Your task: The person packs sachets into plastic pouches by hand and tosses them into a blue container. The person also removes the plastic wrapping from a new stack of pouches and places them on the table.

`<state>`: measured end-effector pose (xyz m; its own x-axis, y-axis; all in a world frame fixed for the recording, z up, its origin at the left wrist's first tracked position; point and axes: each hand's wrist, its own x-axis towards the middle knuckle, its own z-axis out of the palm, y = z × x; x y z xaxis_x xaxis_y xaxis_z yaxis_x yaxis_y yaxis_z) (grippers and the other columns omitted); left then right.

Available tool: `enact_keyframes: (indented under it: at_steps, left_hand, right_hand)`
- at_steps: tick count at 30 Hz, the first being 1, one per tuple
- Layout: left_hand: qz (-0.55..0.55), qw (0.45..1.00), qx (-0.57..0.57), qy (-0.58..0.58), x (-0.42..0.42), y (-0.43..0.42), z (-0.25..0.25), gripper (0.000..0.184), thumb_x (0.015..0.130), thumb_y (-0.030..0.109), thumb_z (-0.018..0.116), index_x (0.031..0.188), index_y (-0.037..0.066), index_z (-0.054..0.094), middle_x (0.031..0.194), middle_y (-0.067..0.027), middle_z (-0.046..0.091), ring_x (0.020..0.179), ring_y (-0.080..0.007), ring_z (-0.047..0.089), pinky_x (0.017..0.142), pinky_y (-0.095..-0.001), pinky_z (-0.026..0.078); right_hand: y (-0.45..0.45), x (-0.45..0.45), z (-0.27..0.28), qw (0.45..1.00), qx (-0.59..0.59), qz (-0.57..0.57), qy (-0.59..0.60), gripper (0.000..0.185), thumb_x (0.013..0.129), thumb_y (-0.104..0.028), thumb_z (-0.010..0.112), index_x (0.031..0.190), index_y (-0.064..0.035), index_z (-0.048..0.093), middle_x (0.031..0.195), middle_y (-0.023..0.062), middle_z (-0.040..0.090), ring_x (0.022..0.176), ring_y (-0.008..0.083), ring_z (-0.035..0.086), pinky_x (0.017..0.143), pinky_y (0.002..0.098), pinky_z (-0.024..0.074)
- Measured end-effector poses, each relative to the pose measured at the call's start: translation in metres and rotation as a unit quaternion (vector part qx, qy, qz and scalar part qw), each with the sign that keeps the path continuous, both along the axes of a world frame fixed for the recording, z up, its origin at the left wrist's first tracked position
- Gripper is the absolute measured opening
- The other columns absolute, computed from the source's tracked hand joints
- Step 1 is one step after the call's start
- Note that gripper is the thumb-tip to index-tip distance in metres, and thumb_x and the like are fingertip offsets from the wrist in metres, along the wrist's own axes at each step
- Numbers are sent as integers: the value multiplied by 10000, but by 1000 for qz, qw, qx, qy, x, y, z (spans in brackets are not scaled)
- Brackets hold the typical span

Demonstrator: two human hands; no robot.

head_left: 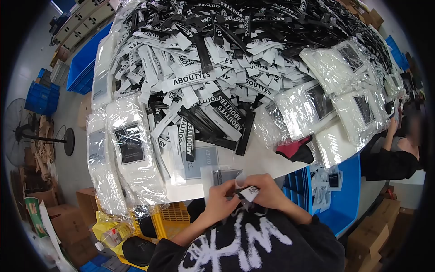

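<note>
My left hand [219, 202] is closed on a translucent plastic bag [225, 175] with a grey printed panel, near the table's front edge. Between the fingers of my right hand [266, 192] is a small black-and-white packet [248, 193] with partly visible lettering. The packet is at the bag's side; whether it is inside the bag's mouth I cannot tell. Just beyond my hands, a flat bag with a grey panel [199, 161] lies on the white table [267, 164]. A big heap of black and white ABOUTYES packets [192, 79] covers the table behind it.
Plastic-wrapped stacks of bags stand left [132, 145] and right [312, 106] of the heap. A pink-and-black glove [297, 150] lies at the right. Below are a blue bin [352, 199] and a yellow crate [174, 215]. Another person [392, 154] is at the far right.
</note>
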<state>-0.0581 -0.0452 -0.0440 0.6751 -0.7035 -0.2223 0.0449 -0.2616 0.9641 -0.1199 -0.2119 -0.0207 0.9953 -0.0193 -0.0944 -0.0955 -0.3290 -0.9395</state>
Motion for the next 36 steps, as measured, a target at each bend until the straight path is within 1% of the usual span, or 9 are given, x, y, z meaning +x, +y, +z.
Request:
enact_keyframes:
  at_steps: [3,8,14,17,20,23,28,34,36]
  left_hand:
    - [35,999,-2,16,4,2,9,246,815,62,608,1037,-43,602,811,-117,680,754,-129,662,680,-260,523]
    - [12,962,-134,236,7,10,8,230,925,78,516,1082,-86,559,980,-118,652,882,-136,620,761,-273,534]
    - [-9,961,-174,217,13,10,6,227,887,5,516,1097,-74,549,958,-84,640,890,-111,606,757,-243,507]
    - [2,963,-170,207,14,10,0,251,851,-35,525,1099,-50,553,951,-72,634,877,-88,598,732,-219,484]
    - [101,986,-50,126,8,11,-19,285,807,-44,570,1091,-25,556,900,-49,627,861,-71,587,697,-212,471]
    - [74,993,-82,28,12,-3,14,264,776,-43,605,1036,-11,571,863,-29,604,813,-62,568,647,-211,460]
    - [35,994,-52,-90,17,-6,6,269,697,82,694,933,-3,597,908,-149,585,859,-356,560,713,-368,468]
    - [75,991,42,-100,7,-6,-5,271,698,57,695,944,-7,602,870,-117,588,847,-280,610,722,-330,474]
    - [75,985,64,-143,11,-6,5,279,642,23,690,902,1,590,910,-140,582,859,-317,585,720,-344,477]
  right_hand:
    - [1,8,-9,998,56,16,-4,333,684,-41,709,1012,-29,658,852,139,669,786,301,651,697,314,497]
    - [-11,7,-6,977,189,41,86,199,783,-101,727,961,-23,681,775,39,678,757,60,583,682,251,458]
    - [-14,7,-4,974,196,31,105,125,800,-112,720,819,-7,654,644,-1,571,653,39,462,626,217,384]
    - [-13,2,-16,981,177,40,66,228,742,-79,740,945,-28,648,787,53,609,719,102,545,655,261,430]
    - [9,8,18,986,-111,-94,-78,428,659,-4,712,1071,-3,597,963,131,592,797,242,582,688,323,466]
    - [18,-1,13,976,-204,-28,-77,632,584,8,681,1188,38,496,1090,184,538,951,336,546,804,389,473]
    - [20,5,5,966,-240,46,-87,556,579,60,599,1129,69,516,999,165,593,847,303,563,738,371,487]
    - [7,13,-1,962,-229,22,-149,512,586,63,599,1094,28,542,938,132,628,744,282,580,664,362,494]
    - [3,18,7,959,-233,-6,-163,505,592,52,617,1091,10,552,940,133,632,744,283,587,662,359,494]
